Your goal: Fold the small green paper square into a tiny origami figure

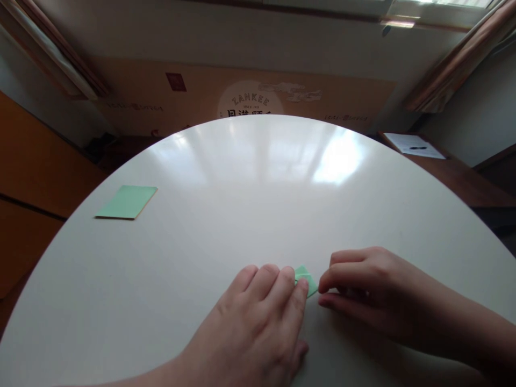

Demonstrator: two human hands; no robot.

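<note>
A small folded piece of green paper (312,287) lies on the white table, with one corner pointing toward the back. My left hand (258,317) rests over its left part, fingertips pressing it against the tabletop. Those fingers hide much of the paper. At the paper's right corner is my right hand (363,285), thumb and index fingertip slightly apart and very close to the edge. Whether they touch it I cannot tell. Farther off at the left, a flat stack of green paper squares (127,202) sits on the table.
The round white table (258,215) has a curved far edge and window glare on it. Behind stands a tan printed panel (201,97). At the right, a brown surface (471,174) holds a white sheet (411,144) with a dark pen (418,148). Curtains (455,64) hang at both sides.
</note>
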